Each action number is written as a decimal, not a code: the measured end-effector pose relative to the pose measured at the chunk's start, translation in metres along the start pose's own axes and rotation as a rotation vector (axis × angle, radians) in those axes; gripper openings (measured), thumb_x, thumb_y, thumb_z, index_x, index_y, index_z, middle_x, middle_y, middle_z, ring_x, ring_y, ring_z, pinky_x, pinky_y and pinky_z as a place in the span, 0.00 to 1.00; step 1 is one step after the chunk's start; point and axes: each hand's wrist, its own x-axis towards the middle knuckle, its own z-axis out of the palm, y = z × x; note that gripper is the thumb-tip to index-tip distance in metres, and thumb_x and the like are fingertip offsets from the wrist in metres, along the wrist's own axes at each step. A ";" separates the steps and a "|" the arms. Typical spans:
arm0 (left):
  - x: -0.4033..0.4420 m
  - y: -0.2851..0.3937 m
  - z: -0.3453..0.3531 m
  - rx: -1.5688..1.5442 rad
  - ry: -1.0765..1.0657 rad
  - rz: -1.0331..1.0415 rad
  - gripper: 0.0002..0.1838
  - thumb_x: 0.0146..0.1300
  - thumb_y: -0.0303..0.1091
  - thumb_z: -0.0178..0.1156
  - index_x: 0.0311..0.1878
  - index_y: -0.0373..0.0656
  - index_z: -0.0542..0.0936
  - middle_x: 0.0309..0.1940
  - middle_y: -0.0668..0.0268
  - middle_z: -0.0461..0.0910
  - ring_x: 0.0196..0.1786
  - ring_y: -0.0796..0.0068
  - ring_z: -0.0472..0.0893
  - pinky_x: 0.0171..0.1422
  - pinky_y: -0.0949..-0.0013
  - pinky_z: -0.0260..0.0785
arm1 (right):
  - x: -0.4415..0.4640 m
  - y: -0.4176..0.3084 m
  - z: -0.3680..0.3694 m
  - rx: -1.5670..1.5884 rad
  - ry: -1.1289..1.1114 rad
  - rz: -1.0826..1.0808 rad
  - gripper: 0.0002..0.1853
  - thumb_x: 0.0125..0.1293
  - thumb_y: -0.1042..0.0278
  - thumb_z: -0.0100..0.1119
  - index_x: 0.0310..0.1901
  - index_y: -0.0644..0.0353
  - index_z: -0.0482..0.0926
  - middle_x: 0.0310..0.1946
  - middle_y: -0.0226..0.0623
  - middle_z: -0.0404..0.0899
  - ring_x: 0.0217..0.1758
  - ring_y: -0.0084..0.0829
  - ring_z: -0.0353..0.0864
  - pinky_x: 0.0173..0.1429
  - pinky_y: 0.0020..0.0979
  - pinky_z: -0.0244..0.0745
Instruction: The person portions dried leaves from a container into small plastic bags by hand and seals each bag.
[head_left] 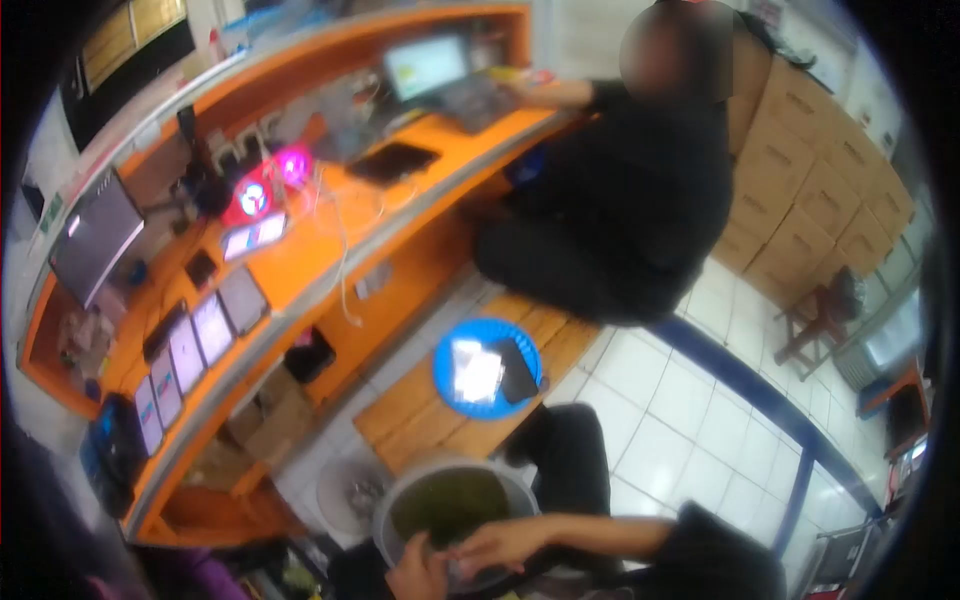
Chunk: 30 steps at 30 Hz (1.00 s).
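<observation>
A grey basin (527,488) with a dark green mass (450,503) inside sits low in front of me. Over its near rim my two hands meet. My left hand (416,570) is closed with thumb and fingertips together. My right hand (503,545) reaches in from the right, its fingers bent in against the left one. A small pale bit seems to lie between them, too blurred to name. Beside the basin on the left stands a whitish bucket (340,490) with small things in it.
Ahead is a wooden bench (410,425) bearing a blue plate (450,398) with a white packet and a black item. A person in black (620,200) sits at its far end by an orange counter (310,270) with several phones. Cardboard boxes (800,190) stand at the right.
</observation>
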 end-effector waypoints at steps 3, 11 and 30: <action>0.007 0.019 -0.005 0.234 -0.088 0.561 0.39 0.52 0.55 0.73 0.63 0.41 0.77 0.42 0.57 0.83 0.45 0.54 0.82 0.48 0.56 0.72 | 0.006 0.026 -0.009 0.082 -0.009 0.259 0.32 0.79 0.44 0.44 0.72 0.61 0.66 0.46 0.38 0.85 0.18 0.22 0.74 0.26 0.23 0.74; -0.029 -0.011 -0.015 -0.012 0.004 0.390 0.34 0.52 0.42 0.73 0.61 0.38 0.77 0.45 0.55 0.79 0.46 0.53 0.78 0.52 0.58 0.71 | 0.018 0.001 0.036 0.243 0.111 0.228 0.24 0.80 0.50 0.45 0.54 0.68 0.77 0.43 0.40 0.87 0.21 0.19 0.77 0.25 0.21 0.73; -0.048 -0.048 -0.054 -1.075 0.548 -0.174 0.36 0.67 0.55 0.57 0.68 0.35 0.70 0.45 0.68 0.76 0.43 0.81 0.70 0.49 0.76 0.61 | 0.104 0.062 0.016 -1.596 0.198 0.270 0.07 0.63 0.68 0.59 0.34 0.57 0.86 0.30 0.46 0.86 0.35 0.44 0.89 0.37 0.41 0.83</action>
